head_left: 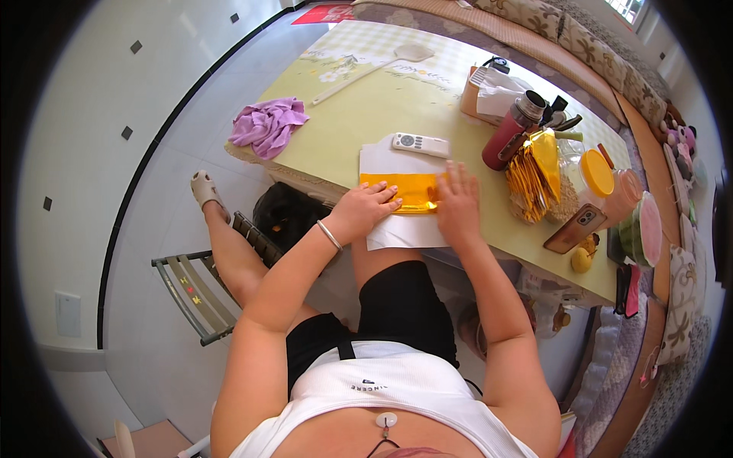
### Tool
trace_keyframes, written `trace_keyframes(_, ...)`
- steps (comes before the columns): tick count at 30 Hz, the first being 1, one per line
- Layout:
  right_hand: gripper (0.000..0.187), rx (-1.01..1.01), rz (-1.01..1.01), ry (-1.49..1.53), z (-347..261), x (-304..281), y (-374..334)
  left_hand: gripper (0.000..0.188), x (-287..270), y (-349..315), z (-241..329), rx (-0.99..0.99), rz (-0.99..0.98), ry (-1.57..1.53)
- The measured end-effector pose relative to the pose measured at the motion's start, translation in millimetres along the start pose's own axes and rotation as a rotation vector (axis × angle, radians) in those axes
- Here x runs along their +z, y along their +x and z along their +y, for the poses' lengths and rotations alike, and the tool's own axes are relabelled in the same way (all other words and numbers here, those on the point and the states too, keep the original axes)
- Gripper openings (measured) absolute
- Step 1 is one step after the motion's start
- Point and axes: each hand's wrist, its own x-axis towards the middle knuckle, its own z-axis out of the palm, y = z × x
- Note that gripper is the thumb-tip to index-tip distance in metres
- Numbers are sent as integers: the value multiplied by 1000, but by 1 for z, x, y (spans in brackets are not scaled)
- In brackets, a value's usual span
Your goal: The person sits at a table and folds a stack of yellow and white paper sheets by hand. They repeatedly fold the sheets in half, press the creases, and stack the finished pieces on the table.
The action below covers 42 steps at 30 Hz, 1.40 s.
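Observation:
A sheet of shiny gold foil paper (416,192) lies on white paper (401,233) at the table's near edge. My left hand (368,208) rests flat on the foil's left part, fingers stretched out and tips touching it. Over the right end of the foil is my right hand (460,204), its fingers extended and slightly blurred; whether it presses on the sheet I cannot tell. Just beyond the foil, a white remote control (421,144) lies on the white paper's far edge. Off to the right stands a bunch of folded gold foil pieces (532,174).
Along the right stand a red thermos (510,136), a tissue box (477,98), a yellow-lidded jar (595,174) and a phone (574,227). A purple cloth (269,126) and a fly swatter (370,72) lie on the table (328,145). A folding stool (200,294) stands left.

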Motion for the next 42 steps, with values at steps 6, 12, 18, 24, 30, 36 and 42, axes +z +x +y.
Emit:
trace_keyframes(6, 78, -279, -350, 237, -28, -10, -24, 54, -10, -14, 10, -25, -110, 111)
trace_keyframes(12, 78, -207, -374, 190, 12, -27, -45, 70, -19, -65, -8, -113, -155, 192)
trace_keyframes(18, 40, 150, -38, 555, 36, -18, -34, 31, -23, -52, -36, -380, 308, -172)
trace_keyframes(24, 48, 701, -270, 1166, 19, -18, 16, 47, -18, 17, -23, -492, 105, -307)
trace_keyframes(30, 62, 719, -217, 1161, 29, 14, 9, 56, -6, 37, -29, -675, -11, -328)
trace_keyframes(36, 64, 779, -183, 1185, 33, 32, 26, 49, -13, 53, -44, -694, -93, -232)
trace_keyframes(42, 61, 844, -286, 1356, 42, 31, 30, 35, -6, 42, -55, -777, -68, -418)
